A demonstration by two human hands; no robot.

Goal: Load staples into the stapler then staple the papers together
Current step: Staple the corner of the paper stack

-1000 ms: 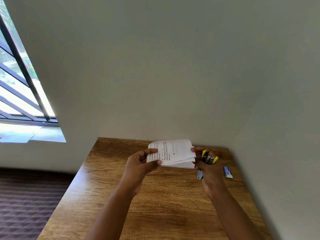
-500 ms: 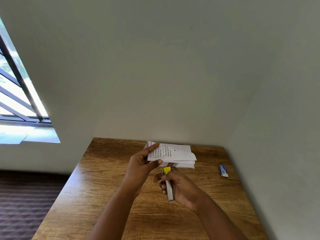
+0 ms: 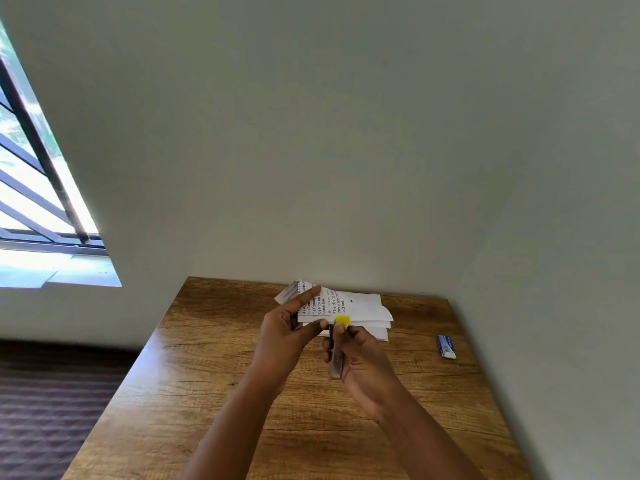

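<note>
Since a moment ago, the right hand (image 3: 360, 362) has slid the stapler (image 3: 335, 355) up to the papers (image 3: 360, 306), so its yellow tip (image 3: 342, 320) now sits on their near edge. A second back, that hand was over on the far right side of the sheets.

Now the left hand (image 3: 287, 334) pinches the left end of the papers, with the thumb underneath and one finger lying on top. It lifts that end a little off the table (image 3: 221, 368). The right hand wraps around the stapler, just beside the left thumb. I think the staples are already in, but I cannot see inside to be sure.

The step now looks like the stapling. To do it well, the sheets should line up, and some still fan out at the far left corner. The left fingers can square them first. The paper edge should go all the way into the stapler's mouth. Then one hard squeeze, with the left thumb kept clear of the yellow tip.

Beyond the hands, the wall is right behind the papers, so there is little room to push forward. Off to the right of the right hand lies a small blue box (image 3: 446, 346), well apart. Nearer the body, the table gives plenty of room to pull back.
</note>
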